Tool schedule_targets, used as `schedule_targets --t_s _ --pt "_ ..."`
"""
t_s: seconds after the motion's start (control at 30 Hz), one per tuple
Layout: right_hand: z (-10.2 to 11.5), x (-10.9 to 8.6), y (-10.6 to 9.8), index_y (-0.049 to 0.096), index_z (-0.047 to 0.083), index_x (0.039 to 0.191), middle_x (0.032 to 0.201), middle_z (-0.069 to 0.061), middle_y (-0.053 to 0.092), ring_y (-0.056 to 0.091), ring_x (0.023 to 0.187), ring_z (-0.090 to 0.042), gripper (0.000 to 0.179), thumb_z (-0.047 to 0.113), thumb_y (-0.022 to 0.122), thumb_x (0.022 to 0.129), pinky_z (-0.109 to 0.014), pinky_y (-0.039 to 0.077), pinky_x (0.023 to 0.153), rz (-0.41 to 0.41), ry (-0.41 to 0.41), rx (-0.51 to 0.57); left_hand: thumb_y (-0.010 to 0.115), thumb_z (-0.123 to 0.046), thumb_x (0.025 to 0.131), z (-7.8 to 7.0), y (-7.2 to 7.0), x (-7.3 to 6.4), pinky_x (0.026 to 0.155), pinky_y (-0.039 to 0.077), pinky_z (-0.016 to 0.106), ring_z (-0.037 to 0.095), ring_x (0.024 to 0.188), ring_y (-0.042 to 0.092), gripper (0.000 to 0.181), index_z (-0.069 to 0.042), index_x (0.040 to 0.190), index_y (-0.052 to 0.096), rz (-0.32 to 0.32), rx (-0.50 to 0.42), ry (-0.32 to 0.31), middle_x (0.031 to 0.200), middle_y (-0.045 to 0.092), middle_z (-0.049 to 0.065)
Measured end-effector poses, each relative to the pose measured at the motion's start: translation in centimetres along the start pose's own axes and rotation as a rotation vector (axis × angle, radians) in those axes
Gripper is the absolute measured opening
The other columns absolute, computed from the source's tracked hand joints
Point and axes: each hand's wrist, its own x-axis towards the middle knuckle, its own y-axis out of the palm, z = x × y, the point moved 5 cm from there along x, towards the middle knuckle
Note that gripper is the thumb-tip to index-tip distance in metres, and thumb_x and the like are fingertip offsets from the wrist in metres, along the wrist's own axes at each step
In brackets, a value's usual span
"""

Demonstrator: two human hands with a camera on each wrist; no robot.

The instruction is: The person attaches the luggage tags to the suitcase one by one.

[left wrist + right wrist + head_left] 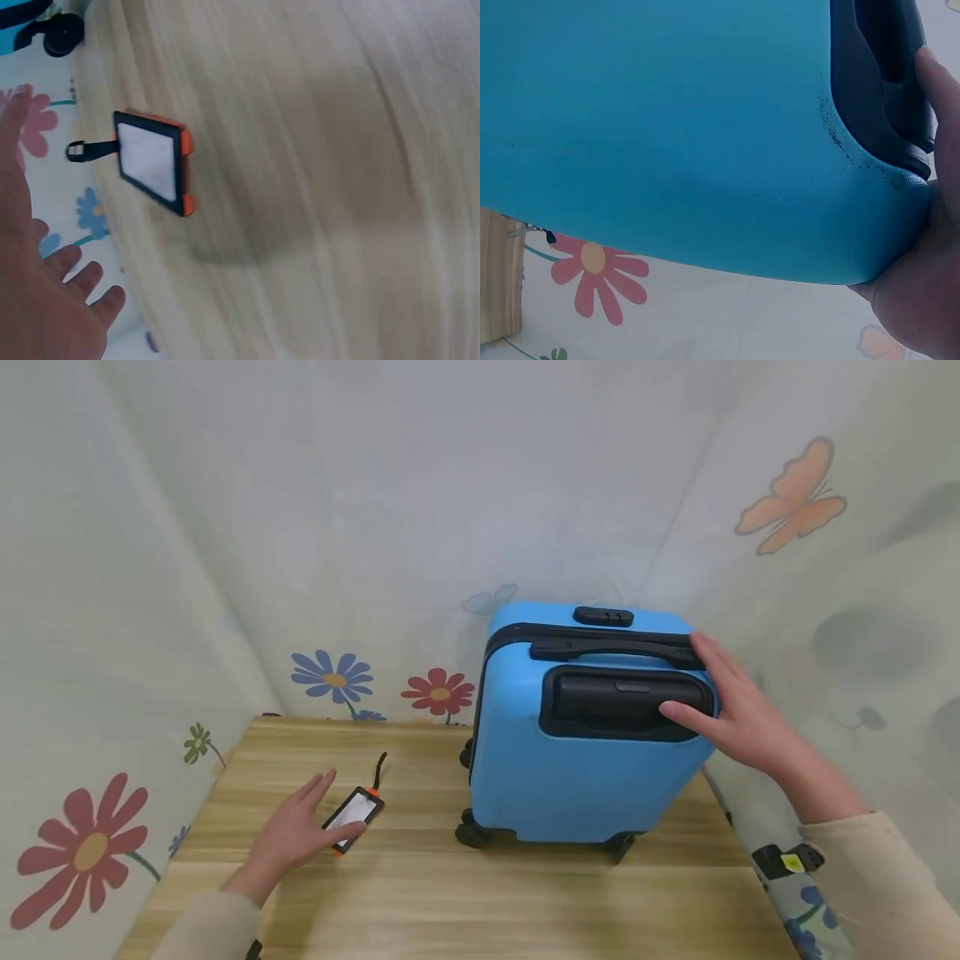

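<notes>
A light blue suitcase (577,785) with black trim stands on its wheels on the wooden table. My right hand (738,714) rests against its upper right corner, fingers extended along the edge and thumb on the black front panel (596,702). In the right wrist view the palm sits at the blue corner, with the thumb (934,79) touching the black part. To the left lies a luggage tag (360,807) with a white insert, black frame, orange edges and a short black strap (94,151). My left hand (288,831) is beside it, fingers spread, thumb overlapping it in the head view, holding nothing.
The suitcase has a black carry handle (615,650) and a small lock (603,616) on top. Pale curtains with printed flowers and butterflies close in behind the table (465,902) and at both sides. A black strap-like item (787,862) shows by the right sleeve.
</notes>
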Motion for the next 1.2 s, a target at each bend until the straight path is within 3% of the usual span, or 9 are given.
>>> schedule_targets --t_s 0.17,0.3,0.43,0.77,0.97,1.2 --pt "-0.6 0.1 0.4 0.010 0.018 0.173 0.177 -0.025 0.010 0.012 0.159 -0.054 0.101 0.037 0.076 0.100 -0.083 0.019 0.115 -0.017 0.018 0.028 0.074 -0.081 0.081 1.1 2.5 0.5 0.108 0.042 0.074 0.058 0.145 0.041 0.121 -0.005 0.167 0.033 -0.031 -0.026 -0.054 0.164 0.037 0.033" --pt "-0.8 0.3 0.6 0.016 0.018 0.173 0.176 -0.024 0.015 0.017 0.157 -0.055 0.098 0.036 0.077 0.099 -0.083 0.022 0.113 -0.041 0.005 0.019 0.079 -0.075 0.081 1.3 3.9 0.7 0.110 0.041 0.073 0.056 0.145 0.042 0.121 -0.003 0.166 0.034 -0.074 -0.059 -0.062 0.164 0.039 0.032" --pt "-0.9 0.1 0.7 0.017 0.018 0.173 0.176 -0.024 0.016 0.018 0.158 -0.055 0.098 0.038 0.078 0.099 -0.083 0.022 0.113 -0.056 0.015 -0.005 0.084 -0.069 0.081 1.4 4.8 1.1 0.109 0.042 0.072 0.055 0.145 0.043 0.119 -0.002 0.165 0.034 -0.093 -0.082 -0.041 0.163 0.040 0.031" --pt "-0.8 0.2 0.7 0.018 0.018 0.172 0.175 -0.025 0.019 0.024 0.154 -0.056 0.096 0.038 0.077 0.100 -0.084 0.025 0.111 -0.076 0.003 -0.021 0.087 -0.063 0.082 2.4 7.0 2.5 0.109 0.044 0.068 0.051 0.144 0.046 0.115 -0.002 0.165 0.035 -0.133 -0.152 -0.073 0.163 0.043 0.028" --pt "-0.9 0.3 0.7 0.018 0.019 0.172 0.175 -0.024 0.020 0.024 0.154 -0.055 0.096 0.039 0.077 0.099 -0.084 0.025 0.111 -0.077 0.003 -0.031 0.087 -0.057 0.085 2.5 7.8 3.2 0.107 0.046 0.067 0.052 0.141 0.049 0.109 0.000 0.163 0.037 -0.154 -0.171 -0.137 0.161 0.045 0.030" --pt "-0.9 0.3 0.7 0.019 0.019 0.172 0.174 -0.024 0.021 0.026 0.153 -0.056 0.096 0.039 0.078 0.099 -0.084 0.026 0.110 -0.088 -0.006 -0.035 0.089 -0.043 0.087 2.2 8.0 3.6 0.091 0.054 0.060 0.049 0.123 0.064 0.090 0.001 0.155 0.051 -0.201 -0.142 -0.146 0.147 0.059 0.031"
